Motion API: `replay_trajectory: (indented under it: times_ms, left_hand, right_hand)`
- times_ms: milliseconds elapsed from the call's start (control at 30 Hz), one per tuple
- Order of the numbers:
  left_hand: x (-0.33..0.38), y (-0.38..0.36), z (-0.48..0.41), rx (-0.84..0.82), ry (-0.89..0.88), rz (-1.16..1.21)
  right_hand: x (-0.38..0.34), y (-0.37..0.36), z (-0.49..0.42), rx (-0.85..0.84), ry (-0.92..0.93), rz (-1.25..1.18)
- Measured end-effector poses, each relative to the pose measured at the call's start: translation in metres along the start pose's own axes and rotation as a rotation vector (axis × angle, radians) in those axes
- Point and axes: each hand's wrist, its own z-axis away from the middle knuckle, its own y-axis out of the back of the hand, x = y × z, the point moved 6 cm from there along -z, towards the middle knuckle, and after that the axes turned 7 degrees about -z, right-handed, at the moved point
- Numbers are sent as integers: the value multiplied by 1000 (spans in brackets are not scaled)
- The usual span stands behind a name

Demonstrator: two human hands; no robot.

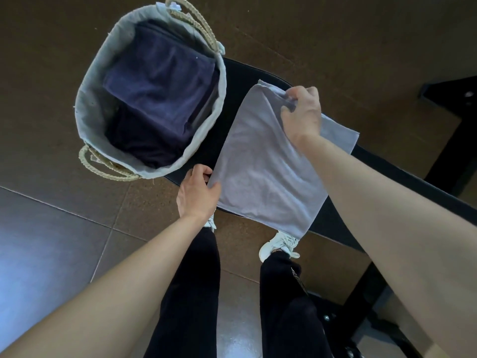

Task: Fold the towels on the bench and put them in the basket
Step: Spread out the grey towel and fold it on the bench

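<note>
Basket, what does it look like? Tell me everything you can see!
The basket is round and soft, pale grey cloth with two braided straw-coloured rope handles. It stands upright and open on the end of the black bench, with folded dark blue towels inside. The light towel lies beside it.

I see my left hand pinching the near-left corner of the pale towel, while my right hand grips its far corner, bunched in the fingers. The towel lies across the black tabletop, its near corner hanging over the edge. Just left of it stands the basket, holding folded dark blue towels.
</note>
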Motion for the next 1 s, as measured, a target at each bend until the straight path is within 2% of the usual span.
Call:
replay_trajectory:
  times_ms: [267, 433, 567, 667, 767, 867, 933, 1000]
  left_hand:
    - [0, -2, -12, -33, 18, -61]
    - [1, -2, -13, -43, 39, -66]
    - [2, -3, -13, -45, 25, -75]
    - [3, -3, -11, -45, 27, -64]
    - [5, -2, -8, -43, 19, -54]
    - [10, 2, -3, -19, 6, -64]
    - [26, 9, 2, 64, -72, -55]
    - [57, 16, 2, 135, -227, 4]
  right_hand:
    - [-9, 10, -18, -125, 147, 300]
    - [-5, 30, -21, -7, 132, 241]
    - [0, 35, -25, 50, 58, 314]
    - [7, 28, -24, -21, 0, 287]
    - [10, 25, -22, -83, 8, 172]
    - [15, 34, -21, -159, 33, 178]
    - [28, 44, -21, -228, 12, 246]
    - [44, 54, -20, -285, -41, 320]
